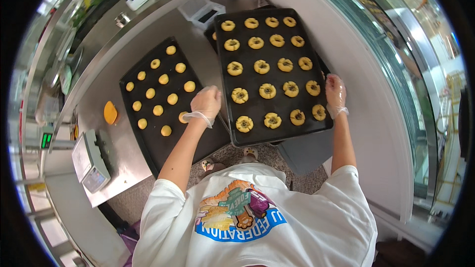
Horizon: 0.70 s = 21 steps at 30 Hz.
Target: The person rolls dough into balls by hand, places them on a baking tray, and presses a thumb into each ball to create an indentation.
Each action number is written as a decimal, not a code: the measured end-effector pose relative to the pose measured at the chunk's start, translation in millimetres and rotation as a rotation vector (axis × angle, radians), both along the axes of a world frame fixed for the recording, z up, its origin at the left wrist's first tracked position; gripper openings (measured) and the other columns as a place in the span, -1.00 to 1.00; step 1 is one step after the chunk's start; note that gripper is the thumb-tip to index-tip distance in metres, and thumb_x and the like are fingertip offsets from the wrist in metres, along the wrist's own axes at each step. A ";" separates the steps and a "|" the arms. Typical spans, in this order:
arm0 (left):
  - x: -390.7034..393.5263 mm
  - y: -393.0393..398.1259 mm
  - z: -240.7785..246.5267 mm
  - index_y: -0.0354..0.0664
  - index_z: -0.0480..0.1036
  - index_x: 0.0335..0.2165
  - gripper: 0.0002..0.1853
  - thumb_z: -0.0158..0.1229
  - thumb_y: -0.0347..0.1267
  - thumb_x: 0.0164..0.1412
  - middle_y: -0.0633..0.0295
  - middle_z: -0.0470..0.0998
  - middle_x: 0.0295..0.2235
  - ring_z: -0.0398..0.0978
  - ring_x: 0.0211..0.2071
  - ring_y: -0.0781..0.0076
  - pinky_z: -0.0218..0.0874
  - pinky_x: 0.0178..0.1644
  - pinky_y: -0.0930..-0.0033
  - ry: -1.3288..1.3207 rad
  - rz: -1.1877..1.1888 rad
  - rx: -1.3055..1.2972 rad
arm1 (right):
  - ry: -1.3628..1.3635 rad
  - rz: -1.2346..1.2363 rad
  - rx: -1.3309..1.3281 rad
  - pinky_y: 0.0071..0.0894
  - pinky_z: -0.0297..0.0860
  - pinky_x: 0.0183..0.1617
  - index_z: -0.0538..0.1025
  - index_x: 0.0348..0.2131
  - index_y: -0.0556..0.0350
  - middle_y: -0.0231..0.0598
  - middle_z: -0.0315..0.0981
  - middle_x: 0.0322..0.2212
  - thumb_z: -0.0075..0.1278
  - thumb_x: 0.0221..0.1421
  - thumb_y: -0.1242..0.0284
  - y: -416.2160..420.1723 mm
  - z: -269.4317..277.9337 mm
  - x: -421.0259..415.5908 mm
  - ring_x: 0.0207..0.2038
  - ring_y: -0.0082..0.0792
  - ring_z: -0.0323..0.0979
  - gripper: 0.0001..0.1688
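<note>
A dark baking tray point(252, 81) bears rows of yellow dough pieces point(267, 91), cut at their edges, with dark filling in their middles. My right hand point(336, 92), in a clear plastic glove, is closed at this tray's right rim. At its left rim is my left hand point(206, 102), gloved too, with the fingers curled; whether it grips the rim is hidden. A second dark tray point(148, 144) lies to the left on the steel table, with round yellow dough balls point(172, 99) on it. One piece point(155, 63) there has a dent in its middle.
A digital scale point(89, 163) and an orange dough scraper point(110, 112) are on the steel table point(130, 163) at the left. Behind the trays stands an open clear plastic box point(198, 9). Another dark tray shows partly beneath the right one. A white wall point(356, 63) runs along the right.
</note>
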<state>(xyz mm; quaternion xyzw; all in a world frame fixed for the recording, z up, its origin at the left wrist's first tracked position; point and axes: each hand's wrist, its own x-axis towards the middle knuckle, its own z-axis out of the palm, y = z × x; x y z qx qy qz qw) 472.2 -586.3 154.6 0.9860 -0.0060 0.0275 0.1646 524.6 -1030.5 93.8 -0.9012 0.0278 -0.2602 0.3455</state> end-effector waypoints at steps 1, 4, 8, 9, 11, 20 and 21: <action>1.1 0.1 -3.4 -0.16 0.46 -0.34 -0.78 0.01 -0.24 0.26 0.08 0.55 -0.31 0.51 -0.22 -0.03 0.34 -0.17 0.02 0.035 0.004 0.006 | 0.007 0.009 -0.020 -0.22 0.40 -0.12 0.51 -0.19 0.17 -0.05 0.47 -0.30 0.03 0.12 0.54 -0.4 1.1 2.2 -0.24 -0.06 0.47 -0.78; 0.5 -2.6 -3.7 -0.17 0.47 -0.35 -0.76 0.01 -0.23 0.25 0.07 0.55 -0.30 0.50 -0.21 -0.04 0.33 -0.17 -0.01 0.063 0.020 0.003 | 0.071 -0.011 -0.014 -0.20 0.40 -0.12 0.52 -0.21 0.15 -0.09 0.48 -0.28 0.02 0.10 0.54 -7.0 0.8 0.6 -0.22 -0.06 0.47 -0.79; 0.4 -13.4 0.8 -0.17 0.46 -0.37 -0.76 0.02 -0.22 0.25 0.04 0.54 -0.30 0.50 -0.21 -0.07 0.31 -0.18 -0.04 0.130 0.013 0.032 | 0.112 -0.091 -0.047 -0.19 0.39 -0.11 0.52 -0.22 0.16 -0.07 0.51 -0.29 0.02 0.14 0.47 -32.7 -4.8 -7.1 -0.22 -0.04 0.48 -0.79; -3.2 -11.6 -1.4 -0.21 0.46 -0.39 -0.74 0.04 -0.23 0.24 0.03 0.55 -0.32 0.51 -0.22 -0.06 0.33 -0.20 -0.04 0.117 -0.005 0.052 | 0.128 -0.112 -0.053 -0.19 0.39 -0.11 0.52 -0.22 0.16 -0.06 0.51 -0.29 0.01 0.14 0.45 -39.2 -10.4 -9.0 -0.22 -0.03 0.48 -0.79; -10.8 -8.4 -8.1 -0.21 0.46 -0.40 -0.73 0.04 -0.22 0.25 0.04 0.55 -0.33 0.51 -0.24 -0.06 0.33 -0.22 -0.04 0.097 -0.036 0.060 | 0.172 -0.175 -0.010 -0.17 0.39 -0.10 0.53 -0.20 0.18 -0.01 0.52 -0.27 0.00 0.18 0.42 -46.7 -9.9 -22.7 -0.20 -0.02 0.48 -0.76; -42.9 -25.7 -18.2 -0.21 0.47 -0.40 -0.72 0.04 -0.21 0.26 0.05 0.52 -0.36 0.53 -0.27 -0.02 0.36 -0.24 -0.01 0.134 -0.054 0.114 | 0.274 -0.226 0.047 -0.18 0.37 -0.12 0.51 -0.17 0.19 0.01 0.51 -0.31 -0.02 0.22 0.38 -68.8 -41.5 -89.7 -0.25 -0.02 0.47 -0.73; -41.7 -22.0 -21.0 -0.21 0.47 -0.40 -0.73 0.05 -0.22 0.26 0.06 0.51 -0.37 0.52 -0.26 -0.01 0.37 -0.24 0.00 0.101 -0.037 0.129 | 0.286 -0.186 0.082 -0.18 0.37 -0.13 0.51 -0.17 0.19 0.01 0.50 -0.31 -0.03 0.23 0.38 -58.7 -40.4 -79.6 -0.26 -0.03 0.46 -0.73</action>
